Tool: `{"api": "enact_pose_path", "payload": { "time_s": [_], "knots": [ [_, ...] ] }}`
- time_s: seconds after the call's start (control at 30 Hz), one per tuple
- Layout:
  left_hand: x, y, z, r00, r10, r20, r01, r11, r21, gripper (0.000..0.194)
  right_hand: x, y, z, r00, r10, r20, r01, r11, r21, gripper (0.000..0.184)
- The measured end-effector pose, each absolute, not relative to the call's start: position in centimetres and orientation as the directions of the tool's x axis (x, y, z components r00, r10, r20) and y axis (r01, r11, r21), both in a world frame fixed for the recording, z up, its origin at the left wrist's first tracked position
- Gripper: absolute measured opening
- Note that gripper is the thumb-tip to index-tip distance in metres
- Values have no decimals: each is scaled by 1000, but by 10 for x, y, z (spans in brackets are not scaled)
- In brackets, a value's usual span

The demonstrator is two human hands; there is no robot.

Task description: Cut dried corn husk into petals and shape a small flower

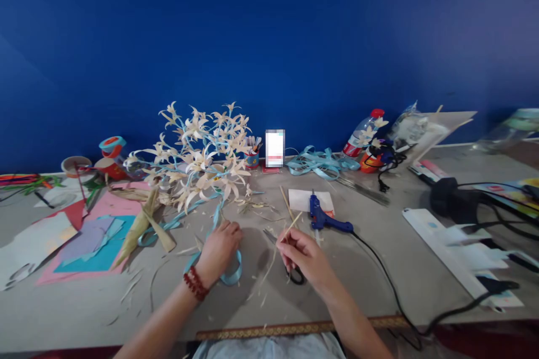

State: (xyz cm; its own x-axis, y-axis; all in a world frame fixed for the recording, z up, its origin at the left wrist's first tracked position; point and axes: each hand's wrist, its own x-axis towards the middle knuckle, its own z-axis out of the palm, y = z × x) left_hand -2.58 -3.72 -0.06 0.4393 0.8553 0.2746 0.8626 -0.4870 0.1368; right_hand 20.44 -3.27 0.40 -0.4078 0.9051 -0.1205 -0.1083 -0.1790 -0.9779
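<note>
My right hand (300,255) pinches a thin pale strip of dried husk (290,226) between thumb and fingers. Below that hand lie scissors with black handles (297,277); whether its lower fingers touch them I cannot tell. My left hand (222,244), knuckles up and fingers curled down, is low over the table. A light blue ribbon (236,272) loops out beneath it, and what its fingertips hold is hidden. Just behind it rises a bunch of cream husk flowers (202,160) on blue-wrapped stems. A blue glue gun (326,219) lies to the right of my right hand.
Dried husks (141,224) lie on coloured paper (95,247) at left. Blue ribbon (314,162), a plastic bottle (362,132) and wires (366,190) are at the back. At right is a power strip (438,247) with cords. Husk scraps litter the table (177,303).
</note>
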Motion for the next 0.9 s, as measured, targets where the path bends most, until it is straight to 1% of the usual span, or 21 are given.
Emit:
{"api": "enact_pose_path", "payload": {
  "time_s": [0.07, 0.17, 0.2, 0.23, 0.33, 0.37, 0.4, 0.43, 0.47, 0.53, 0.57, 0.6, 0.63, 0.67, 0.73, 0.77, 0.8, 0.83, 0.87, 0.9],
  "knots": [
    [-29, -40, 3, 476, 829, 293, 843, -525, 119, 24, 208, -34, 3, -397, 909, -127, -113, -186, -976, 26],
    [-56, -57, 11, 476, 798, 370, 834, -543, 98, 27, 215, -34, 1, -359, 922, -148, -123, -204, -971, 25],
    [-70, -65, 13, 458, 785, 418, 839, -537, 90, 28, 216, -34, 0, -347, 925, -156, -125, -211, -969, 25],
    [-85, -73, 14, 442, 745, 499, 840, -539, 60, 30, 217, -33, 0, -337, 927, -165, -129, -219, -967, 26],
    [-132, -88, 14, 359, 662, 658, 877, -480, 4, 35, 216, -31, -2, -319, 930, -183, -156, -242, -958, 25],
    [-145, -89, 12, 324, 653, 685, 898, -439, -6, 35, 214, -30, -3, -316, 930, -186, -163, -246, -955, 25],
    [-156, -88, 9, 281, 678, 680, 926, -377, -8, 34, 211, -29, -4, -316, 931, -185, -168, -247, -954, 25],
    [-165, -85, 6, 245, 728, 640, 950, -311, -9, 33, 209, -28, -5, -320, 930, -182, -171, -245, -954, 25],
    [-172, -82, 2, 203, 805, 557, 970, -242, -3, 34, 207, -27, -6, -326, 929, -177, -173, -243, -954, 25],
    [-179, -76, -3, 140, 930, 340, 990, -142, -18, 37, 204, -27, -6, -343, 925, -164, -184, -238, -954, 26],
    [-180, -74, -4, 124, 962, 244, 992, -120, -33, 39, 203, -27, -6, -349, 924, -159, -190, -236, -953, 27],
    [-179, -75, -4, 110, 977, 183, 994, -105, -41, 42, 202, -28, -5, -351, 923, -157, -194, -235, -952, 27],
    [-176, -76, -1, 99, 982, 164, 995, -95, -37, 45, 202, -28, -5, -350, 924, -158, -195, -236, -952, 27],
    [-171, -79, 3, 79, 979, 189, 997, -77, -18, 48, 202, -28, -4, -343, 926, -160, -193, -236, -952, 28],
    [-153, -87, 13, 17, 946, 323, 996, -45, 77, 45, 201, -29, -5, -325, 930, -171, -182, -238, -954, 28],
    [-140, -91, 19, -28, 915, 403, 985, -43, 166, 39, 200, -30, -6, -320, 931, -175, -177, -240, -954, 29],
    [-123, -94, 23, -71, 890, 451, 956, -69, 286, 34, 198, -30, -7, -321, 930, -178, -174, -242, -954, 29],
    [-104, -95, 26, -73, 882, 466, 906, -137, 400, 29, 196, -31, -8, -327, 928, -177, -173, -243, -954, 29],
    [-83, -96, 27, -44, 906, 421, 837, -197, 511, 26, 192, -32, -9, -335, 926, -173, -175, -241, -955, 30],
    [-62, -96, 26, 28, 942, 336, 762, -238, 602, 27, 189, -33, -9, -343, 925, -164, -178, -236, -955, 30]
  ]
}}
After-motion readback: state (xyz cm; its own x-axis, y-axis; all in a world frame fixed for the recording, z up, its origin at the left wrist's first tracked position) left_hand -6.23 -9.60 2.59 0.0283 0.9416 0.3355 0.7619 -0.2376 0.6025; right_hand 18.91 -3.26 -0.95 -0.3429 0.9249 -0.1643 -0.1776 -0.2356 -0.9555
